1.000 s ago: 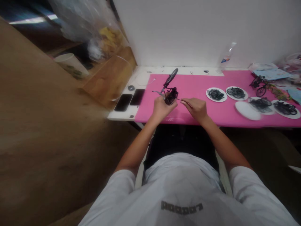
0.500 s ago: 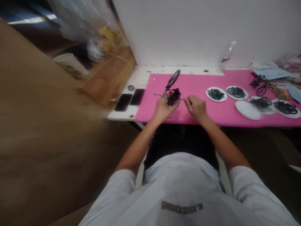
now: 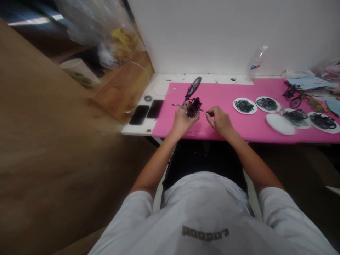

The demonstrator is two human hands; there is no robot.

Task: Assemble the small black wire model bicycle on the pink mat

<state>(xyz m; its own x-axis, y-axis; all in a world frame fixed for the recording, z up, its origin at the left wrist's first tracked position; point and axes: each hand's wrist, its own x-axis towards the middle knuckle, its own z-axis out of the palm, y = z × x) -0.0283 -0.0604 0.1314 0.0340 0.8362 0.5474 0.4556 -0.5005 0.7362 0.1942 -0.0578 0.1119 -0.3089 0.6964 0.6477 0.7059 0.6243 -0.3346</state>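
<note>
A small dark model bicycle (image 3: 196, 106) is held over the pink mat (image 3: 217, 95), its spoked wheel (image 3: 193, 87) sticking up and away from me. My left hand (image 3: 182, 120) is wrapped round the near part of the model from the left. To its right, my right hand (image 3: 220, 121) pinches a thin dark tool (image 3: 204, 111), whose far end points at the model; whether the tip touches it is too small to tell.
Several white plates of dark parts (image 3: 244, 106) lie on the right. A second model bicycle (image 3: 294, 97) stands behind them near booklets (image 3: 308, 83). Two phones (image 3: 139, 115) lie at the left edge. A clear bottle (image 3: 257, 60) is by the wall.
Both hands and the model have shifted slightly left. More of the tool now shows between my right fingers and the model, and those fingers have changed their position.
</note>
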